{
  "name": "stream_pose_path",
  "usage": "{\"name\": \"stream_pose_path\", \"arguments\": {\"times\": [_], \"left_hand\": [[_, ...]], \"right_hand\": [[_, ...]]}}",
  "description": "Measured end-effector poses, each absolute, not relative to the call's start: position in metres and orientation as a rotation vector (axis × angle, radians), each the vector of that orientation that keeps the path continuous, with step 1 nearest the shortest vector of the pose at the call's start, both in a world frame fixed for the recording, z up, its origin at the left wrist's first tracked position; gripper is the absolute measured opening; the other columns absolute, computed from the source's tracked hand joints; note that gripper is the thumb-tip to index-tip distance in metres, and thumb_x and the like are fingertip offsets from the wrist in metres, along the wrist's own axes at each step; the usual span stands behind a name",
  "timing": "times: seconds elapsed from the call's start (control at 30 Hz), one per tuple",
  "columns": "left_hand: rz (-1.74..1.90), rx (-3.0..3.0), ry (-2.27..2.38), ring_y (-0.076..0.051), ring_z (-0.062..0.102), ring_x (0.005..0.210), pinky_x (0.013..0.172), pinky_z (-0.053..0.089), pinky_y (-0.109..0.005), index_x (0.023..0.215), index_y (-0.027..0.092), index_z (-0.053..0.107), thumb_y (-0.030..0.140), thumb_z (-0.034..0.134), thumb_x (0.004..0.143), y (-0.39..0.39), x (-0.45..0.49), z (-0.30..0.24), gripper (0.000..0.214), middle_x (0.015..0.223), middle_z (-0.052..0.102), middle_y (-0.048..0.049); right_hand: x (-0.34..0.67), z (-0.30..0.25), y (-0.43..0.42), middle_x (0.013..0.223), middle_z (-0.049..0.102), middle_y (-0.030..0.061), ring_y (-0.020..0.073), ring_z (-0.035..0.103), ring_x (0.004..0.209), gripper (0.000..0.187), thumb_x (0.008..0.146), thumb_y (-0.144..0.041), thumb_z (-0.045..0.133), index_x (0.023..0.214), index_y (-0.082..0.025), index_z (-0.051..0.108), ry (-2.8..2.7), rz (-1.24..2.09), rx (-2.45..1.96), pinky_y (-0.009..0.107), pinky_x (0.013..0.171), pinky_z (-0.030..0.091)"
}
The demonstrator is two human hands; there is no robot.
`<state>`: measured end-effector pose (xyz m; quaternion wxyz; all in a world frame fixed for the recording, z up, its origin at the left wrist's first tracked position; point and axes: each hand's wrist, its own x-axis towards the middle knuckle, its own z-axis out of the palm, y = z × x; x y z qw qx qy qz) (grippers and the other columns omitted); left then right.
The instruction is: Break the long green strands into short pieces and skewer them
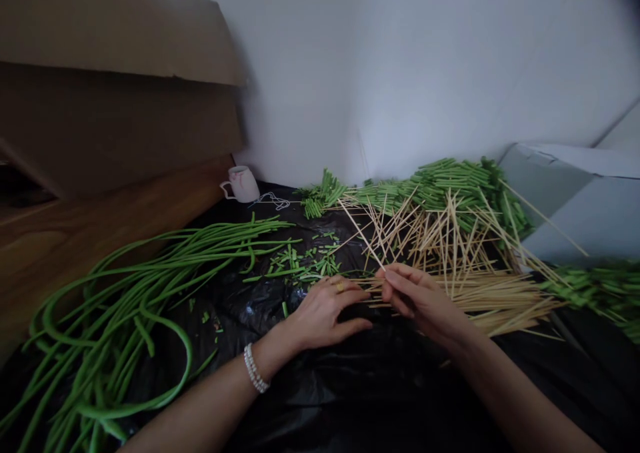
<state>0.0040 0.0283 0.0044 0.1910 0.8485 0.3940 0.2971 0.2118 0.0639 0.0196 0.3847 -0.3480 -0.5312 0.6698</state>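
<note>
My right hand (417, 299) pinches one thin bamboo skewer (363, 234) between thumb and fingertips. That skewer slants up and away to the left. Below and right of this hand lies a bundle of loose skewers (500, 299). My left hand (330, 309), with a ring and a beaded bracelet, is palm down with thumb and fingers apart, its fingertips by the left ends of the bundle. Just beyond it are short cut scraps of long bean (295, 261). Farther back, skewers threaded with rows of bean pieces (450, 183) are piled up, their bare sticks pointing toward me.
Whole long beans (150, 293) sprawl on black plastic sheeting (350, 399) at left. A white mug (243, 185) and some string (273, 201) sit by the wall. Cardboard (115, 93) rises at left, a pale box (575, 193) at right, beside more green pieces (600, 299).
</note>
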Motion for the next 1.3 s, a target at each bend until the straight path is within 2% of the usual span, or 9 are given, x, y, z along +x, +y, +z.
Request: {"name": "stream_pose_path", "arguments": {"times": [0.1,0.33,0.6,0.7,0.77,0.87,0.97,1.07,1.3], "left_hand": [[0.68,2.562,1.105,-0.029,0.051,0.117,0.101,0.033,-0.044,0.122,0.025,0.062,0.052,0.061,0.082,0.026,0.005,0.003,0.049,0.121,0.064,-0.0075],[0.52,2.706,1.099,-0.027,0.053,0.113,0.095,0.036,-0.041,0.109,0.022,0.066,0.052,0.057,0.084,0.032,0.001,-0.005,0.04,0.112,0.067,-0.0063],[0.553,2.697,1.107,-0.026,0.054,0.111,0.092,0.036,-0.04,0.106,0.021,0.067,0.049,0.057,0.086,0.032,0.001,-0.005,0.036,0.11,0.068,-0.0053],[0.566,2.689,1.111,-0.025,0.055,0.11,0.091,0.036,-0.039,0.104,0.021,0.067,0.047,0.058,0.085,0.032,0.001,-0.007,0.033,0.109,0.068,-0.0043],[0.577,2.687,1.11,-0.025,0.055,0.109,0.089,0.037,-0.038,0.102,0.021,0.068,0.047,0.059,0.085,0.033,0.0,-0.008,0.032,0.107,0.069,-0.0041],[0.595,2.685,1.112,-0.024,0.056,0.107,0.088,0.037,-0.038,0.099,0.021,0.068,0.047,0.059,0.084,0.033,0.0,-0.01,0.032,0.105,0.07,-0.0038],[0.601,2.687,1.112,-0.024,0.056,0.107,0.088,0.037,-0.039,0.099,0.021,0.068,0.048,0.059,0.083,0.033,0.0,-0.011,0.032,0.104,0.07,-0.0039],[0.598,2.699,1.103,-0.025,0.056,0.109,0.088,0.038,-0.039,0.1,0.022,0.068,0.047,0.06,0.083,0.033,-0.001,-0.012,0.032,0.104,0.07,-0.0035],[0.597,2.697,1.1,-0.023,0.056,0.108,0.088,0.038,-0.038,0.099,0.022,0.068,0.047,0.06,0.083,0.034,-0.001,-0.012,0.03,0.104,0.07,-0.0018]], "right_hand": [[0.229,0.025,0.069,0.061,0.056,-0.0045,0.0021,0.033,0.04,0.03,0.079,-0.045,0.068,0.091,-0.017,0.065,-1.292,1.715,-0.919,0.019,0.039,0.019],[0.28,0.046,0.079,0.054,0.051,-0.0055,0.0024,0.028,0.04,0.023,0.08,-0.039,0.07,0.09,-0.019,0.067,-1.3,1.688,-1.0,0.02,0.04,0.015],[0.237,0.07,0.1,0.076,0.065,0.0012,0.0015,0.032,0.041,0.026,0.075,-0.04,0.07,0.09,-0.018,0.069,-1.538,1.486,-1.019,0.02,0.037,0.016],[0.207,0.072,0.128,0.08,0.068,0.0043,0.0046,0.041,0.043,0.027,0.084,-0.04,0.058,0.09,-0.016,0.068,-1.857,1.124,-1.166,0.02,0.039,0.03],[0.194,0.075,0.153,0.073,0.069,0.0038,0.0081,0.051,0.047,0.03,0.091,-0.036,0.046,0.089,-0.016,0.069,-2.229,0.569,-1.424,0.021,0.045,0.039],[0.186,0.083,0.192,0.07,0.069,0.007,0.0147,0.061,0.06,0.023,0.087,-0.021,0.051,0.081,-0.013,0.071,-2.311,0.262,-1.537,0.026,0.059,0.045],[0.181,0.088,0.225,0.081,0.07,0.0139,0.0235,0.065,0.081,0.019,0.082,-0.012,0.053,0.079,-0.011,0.071,-2.372,-0.017,-1.59,0.031,0.074,0.045],[0.177,0.087,0.244,0.088,0.069,0.0205,0.0282,0.065,0.088,0.022,0.081,-0.006,0.05,0.088,-0.007,0.07,-2.407,-0.227,-1.649,0.034,0.076,0.045],[0.178,0.088,0.242,0.113,0.059,0.0215,0.0264,0.063,0.094,0.036,0.084,-0.002,0.038,0.113,-0.009,0.059,-2.469,-0.518,-1.613,0.03,0.073,0.042]]}}
